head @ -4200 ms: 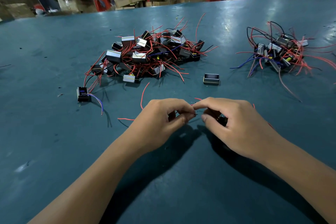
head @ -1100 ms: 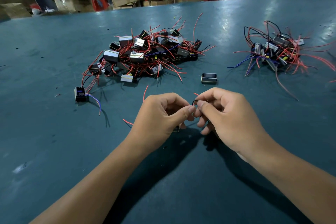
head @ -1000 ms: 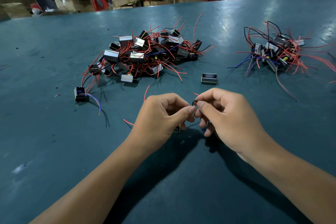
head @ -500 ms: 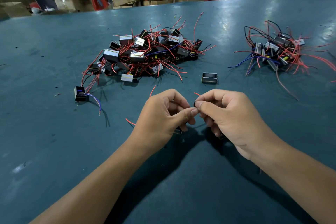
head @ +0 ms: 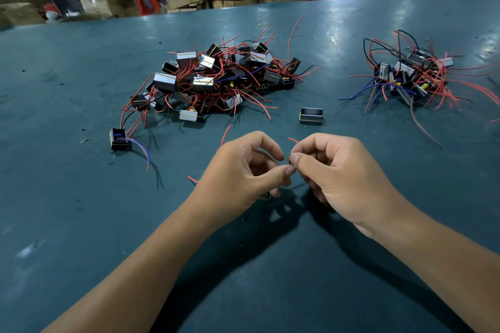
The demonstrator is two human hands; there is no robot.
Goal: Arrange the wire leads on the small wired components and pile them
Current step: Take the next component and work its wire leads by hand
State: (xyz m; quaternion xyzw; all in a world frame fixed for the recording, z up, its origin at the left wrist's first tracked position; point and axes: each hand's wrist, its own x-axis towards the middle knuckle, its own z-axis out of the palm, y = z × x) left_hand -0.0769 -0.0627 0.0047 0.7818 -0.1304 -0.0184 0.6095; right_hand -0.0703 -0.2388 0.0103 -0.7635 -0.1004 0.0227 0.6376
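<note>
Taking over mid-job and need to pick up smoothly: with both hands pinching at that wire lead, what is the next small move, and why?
Probably finish straightening the lead, then carry the piece to the smaller pile on the right. The left hand and right hand pinch a thin lead between their fingertips, so the work looks unfinished; the component itself is mostly hidden under the hands.

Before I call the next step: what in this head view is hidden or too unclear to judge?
- Held component: head view, nearly all covered by the left hand; only a corner shows.
- Lead pinched between the hands: too thin, covered by the right hand fingertips.
- Right pile: its red leads run off the right edge.
- Large pile: lower components buried under tangled wires.
</note>
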